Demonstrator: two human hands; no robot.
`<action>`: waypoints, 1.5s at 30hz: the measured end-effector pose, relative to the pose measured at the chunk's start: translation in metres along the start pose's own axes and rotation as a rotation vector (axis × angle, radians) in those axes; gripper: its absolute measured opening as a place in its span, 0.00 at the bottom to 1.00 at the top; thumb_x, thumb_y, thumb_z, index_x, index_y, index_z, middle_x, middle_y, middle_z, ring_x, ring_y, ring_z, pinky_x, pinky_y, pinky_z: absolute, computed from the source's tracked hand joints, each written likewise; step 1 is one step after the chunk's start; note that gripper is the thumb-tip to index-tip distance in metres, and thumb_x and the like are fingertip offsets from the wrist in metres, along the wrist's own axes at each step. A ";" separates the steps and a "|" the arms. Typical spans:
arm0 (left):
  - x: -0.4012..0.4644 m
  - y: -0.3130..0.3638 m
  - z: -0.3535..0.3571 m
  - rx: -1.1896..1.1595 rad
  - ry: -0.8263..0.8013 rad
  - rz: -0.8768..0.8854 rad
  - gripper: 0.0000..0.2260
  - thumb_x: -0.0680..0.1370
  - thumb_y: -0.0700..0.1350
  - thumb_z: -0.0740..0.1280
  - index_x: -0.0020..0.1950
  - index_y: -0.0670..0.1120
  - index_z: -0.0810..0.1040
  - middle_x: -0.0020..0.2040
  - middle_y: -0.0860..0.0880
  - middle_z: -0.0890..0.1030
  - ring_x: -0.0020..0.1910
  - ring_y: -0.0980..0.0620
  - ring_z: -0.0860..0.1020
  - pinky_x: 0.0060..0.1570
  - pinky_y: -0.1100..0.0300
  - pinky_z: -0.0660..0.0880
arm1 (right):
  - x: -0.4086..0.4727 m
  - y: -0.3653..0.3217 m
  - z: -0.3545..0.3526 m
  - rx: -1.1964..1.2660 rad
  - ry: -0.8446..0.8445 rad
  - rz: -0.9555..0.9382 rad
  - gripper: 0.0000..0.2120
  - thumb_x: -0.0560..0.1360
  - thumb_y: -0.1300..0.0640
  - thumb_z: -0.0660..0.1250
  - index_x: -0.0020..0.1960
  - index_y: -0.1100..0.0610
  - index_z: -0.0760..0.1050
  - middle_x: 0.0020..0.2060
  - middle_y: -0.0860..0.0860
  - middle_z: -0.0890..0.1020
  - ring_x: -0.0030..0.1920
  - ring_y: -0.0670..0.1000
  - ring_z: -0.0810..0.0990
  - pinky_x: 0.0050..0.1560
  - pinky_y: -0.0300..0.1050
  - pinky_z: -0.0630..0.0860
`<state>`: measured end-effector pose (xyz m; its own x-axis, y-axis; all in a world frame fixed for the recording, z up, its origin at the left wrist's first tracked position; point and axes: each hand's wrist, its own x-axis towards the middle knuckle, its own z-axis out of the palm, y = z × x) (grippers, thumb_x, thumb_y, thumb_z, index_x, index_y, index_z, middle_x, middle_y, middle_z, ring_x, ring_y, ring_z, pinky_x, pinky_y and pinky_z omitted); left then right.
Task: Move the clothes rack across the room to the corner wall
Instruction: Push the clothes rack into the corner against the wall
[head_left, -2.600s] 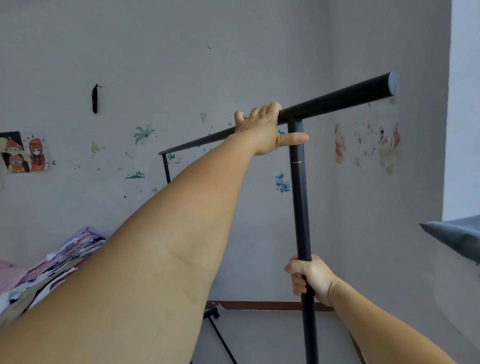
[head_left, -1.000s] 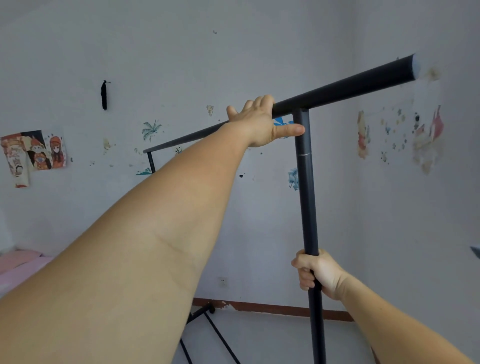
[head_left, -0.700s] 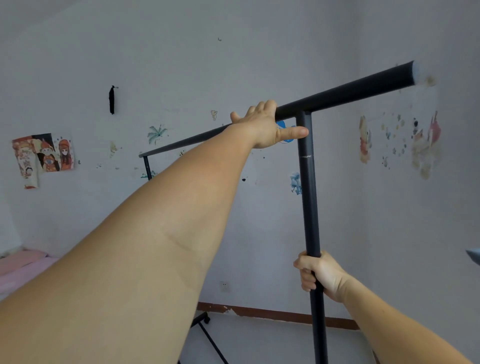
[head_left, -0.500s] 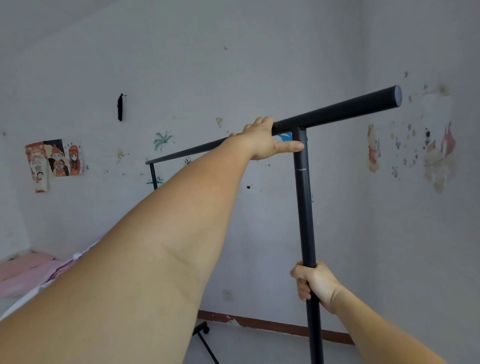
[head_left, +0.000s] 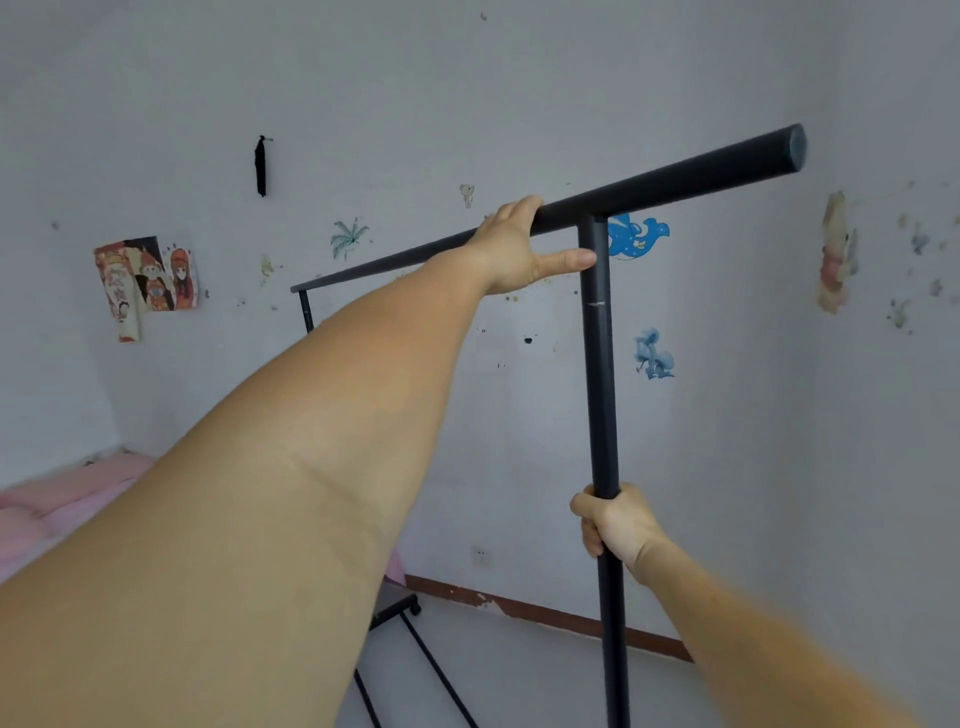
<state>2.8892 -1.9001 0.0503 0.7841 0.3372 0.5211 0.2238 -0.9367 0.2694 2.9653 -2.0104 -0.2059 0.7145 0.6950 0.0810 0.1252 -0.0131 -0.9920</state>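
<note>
The black metal clothes rack stands bare in front of me, close to the grey back wall. Its top bar runs from the far left post up to a capped end at the upper right. My left hand lies over the top bar just left of the near post, fingers curled over it, thumb stretched toward the post. My right hand is wrapped around the near upright post at about mid height. The rack's wheeled foot and lower rails show at the floor, partly hidden by my left arm.
The corner where the two walls meet lies just right of the rack. A pink bed sits at the lower left. Stickers and a poster dot the walls. A brown skirting strip runs along the floor.
The view has swung left and tilted, so the bed's pink cover shows more at the lower left. Both hands keep the same hold on the rack, which sits a little further from the right wall.
</note>
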 end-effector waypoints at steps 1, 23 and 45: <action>0.003 -0.002 0.002 -0.003 0.005 -0.002 0.44 0.65 0.70 0.65 0.74 0.50 0.54 0.75 0.49 0.58 0.73 0.48 0.58 0.70 0.47 0.60 | 0.004 0.000 0.000 0.003 0.003 -0.002 0.14 0.70 0.65 0.64 0.29 0.57 0.64 0.17 0.51 0.69 0.19 0.51 0.67 0.30 0.45 0.71; 0.066 -0.010 0.039 0.057 0.054 0.145 0.41 0.66 0.67 0.66 0.73 0.51 0.55 0.73 0.50 0.60 0.72 0.46 0.57 0.67 0.39 0.62 | 0.060 0.017 -0.019 0.166 0.383 -0.125 0.13 0.75 0.57 0.66 0.35 0.57 0.65 0.22 0.52 0.66 0.18 0.47 0.62 0.19 0.38 0.63; 0.226 0.005 0.152 0.211 0.113 0.176 0.35 0.71 0.49 0.70 0.72 0.54 0.55 0.72 0.53 0.63 0.69 0.45 0.58 0.59 0.44 0.63 | 0.228 0.049 -0.148 0.154 0.420 -0.195 0.16 0.74 0.51 0.69 0.33 0.57 0.67 0.19 0.51 0.68 0.17 0.48 0.64 0.17 0.39 0.64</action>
<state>3.1550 -1.8427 0.0460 0.7549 0.1654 0.6346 0.2150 -0.9766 -0.0012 3.2363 -1.9591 -0.2214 0.9078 0.3233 0.2673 0.2039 0.2167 -0.9547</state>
